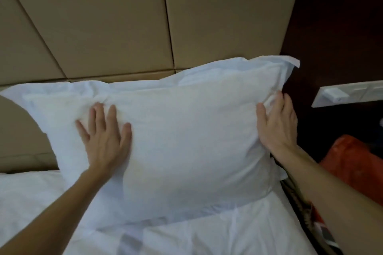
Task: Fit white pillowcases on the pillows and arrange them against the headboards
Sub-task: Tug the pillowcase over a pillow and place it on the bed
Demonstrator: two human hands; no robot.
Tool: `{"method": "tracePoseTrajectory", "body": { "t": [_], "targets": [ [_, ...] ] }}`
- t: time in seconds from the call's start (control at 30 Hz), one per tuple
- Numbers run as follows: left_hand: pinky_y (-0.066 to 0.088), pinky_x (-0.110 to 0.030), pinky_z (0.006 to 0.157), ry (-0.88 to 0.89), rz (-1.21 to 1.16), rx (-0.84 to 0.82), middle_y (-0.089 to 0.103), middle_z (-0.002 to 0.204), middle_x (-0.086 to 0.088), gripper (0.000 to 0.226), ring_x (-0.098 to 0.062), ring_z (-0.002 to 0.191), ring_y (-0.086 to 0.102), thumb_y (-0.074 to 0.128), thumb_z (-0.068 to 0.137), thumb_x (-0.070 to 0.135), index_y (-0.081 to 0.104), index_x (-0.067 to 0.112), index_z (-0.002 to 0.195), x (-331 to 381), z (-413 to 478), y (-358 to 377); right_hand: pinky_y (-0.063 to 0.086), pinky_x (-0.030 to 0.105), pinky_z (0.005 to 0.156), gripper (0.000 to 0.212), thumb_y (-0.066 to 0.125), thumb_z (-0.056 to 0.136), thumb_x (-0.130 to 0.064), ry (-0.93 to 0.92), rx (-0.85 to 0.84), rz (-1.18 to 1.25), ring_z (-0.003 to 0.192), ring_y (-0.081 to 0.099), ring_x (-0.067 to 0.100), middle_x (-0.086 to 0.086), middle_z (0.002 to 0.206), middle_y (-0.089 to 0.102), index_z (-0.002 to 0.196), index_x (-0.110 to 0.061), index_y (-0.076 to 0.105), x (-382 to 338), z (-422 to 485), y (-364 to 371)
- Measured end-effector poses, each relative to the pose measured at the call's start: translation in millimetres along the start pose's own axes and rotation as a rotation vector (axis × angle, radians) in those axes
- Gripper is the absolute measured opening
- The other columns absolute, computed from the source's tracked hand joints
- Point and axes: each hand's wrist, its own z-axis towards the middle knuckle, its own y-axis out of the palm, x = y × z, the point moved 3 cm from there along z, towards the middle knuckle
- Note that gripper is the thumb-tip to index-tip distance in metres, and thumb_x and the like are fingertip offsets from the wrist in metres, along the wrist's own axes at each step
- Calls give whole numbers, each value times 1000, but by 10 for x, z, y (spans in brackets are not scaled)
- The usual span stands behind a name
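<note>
A pillow in a white pillowcase (182,134) leans upright against the tan padded headboard (116,23), its flanged edge sticking up at the top right. My left hand (103,138) lies flat on the pillow's front left, fingers spread. My right hand (277,126) presses against the pillow's right edge, fingers extended along the fabric and holding nothing. Behind the pillow's left side a second white pillow (18,94) shows only as a strip of white fabric.
White bed linen (207,234) covers the mattress below the pillow. A dark wooden wall panel (335,27) with a white switch plate (348,93) stands on the right. An orange object (356,161) sits beside the bed at the right.
</note>
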Motion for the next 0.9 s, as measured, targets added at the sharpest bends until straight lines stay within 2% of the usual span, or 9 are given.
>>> {"method": "tracePoseTrajectory", "body": {
  "t": [0.1,0.17,0.23,0.33,0.43,0.57,0.73,0.83,0.9],
  "targets": [
    [6,-67,119,313,-33,48,23,165,-14,71,-32,154,16,34,97,55,33,16,156,550,-305,20,20,50,122,70,39,99,-50,-264,65,53,152,15,32,12,166,12,158,-19,19,-335,-509,166],
    [10,-70,117,653,-34,74,27,163,-19,75,-36,152,22,44,94,62,38,18,154,1086,-695,137,16,51,123,69,43,99,-47,-291,55,128,155,6,29,12,167,7,158,-18,21,-437,-778,315],
    [13,-72,116,857,13,57,28,162,-19,79,-35,151,25,49,90,71,40,24,153,1464,-978,307,20,49,122,68,44,100,-44,-261,44,266,155,8,24,10,167,10,158,-17,21,-343,-919,418],
    [12,-70,117,857,118,59,26,164,-14,86,-32,151,26,53,85,77,37,29,155,1566,-921,545,32,36,117,62,45,101,-41,-90,37,505,149,29,19,7,163,26,156,-20,25,146,-929,470],
    [11,-71,116,841,179,34,23,164,-16,88,-34,152,23,51,85,76,35,27,156,1555,-829,608,44,41,106,52,49,99,-34,209,-88,549,134,49,28,9,148,49,147,-19,36,766,-775,555],
    [13,-75,113,863,209,58,20,164,-21,87,-38,152,19,50,87,74,31,25,157,1760,-801,526,40,46,110,76,62,87,-28,421,-463,485,136,46,29,2,152,45,154,-27,26,1200,-542,700],
    [12,-75,113,897,208,78,16,165,-22,92,-36,154,16,49,87,77,28,23,158,2044,-558,409,47,37,101,88,73,79,-37,645,-680,697,122,57,21,-1,144,52,154,-27,30,1373,-353,846],
    [11,-74,114,897,223,85,17,165,-22,93,-36,154,15,48,87,78,28,21,158,2175,-486,440,54,39,95,58,76,74,-41,649,-784,764,103,68,17,-2,115,72,128,-24,63,1455,-400,970],
    [12,-75,113,886,232,101,17,165,-22,90,-37,154,16,49,89,75,29,21,158,2190,-493,489,54,32,80,29,76,81,-40,559,-761,753,95,69,16,-5,98,74,106,-25,71,1487,-392,941]
  ]
}}
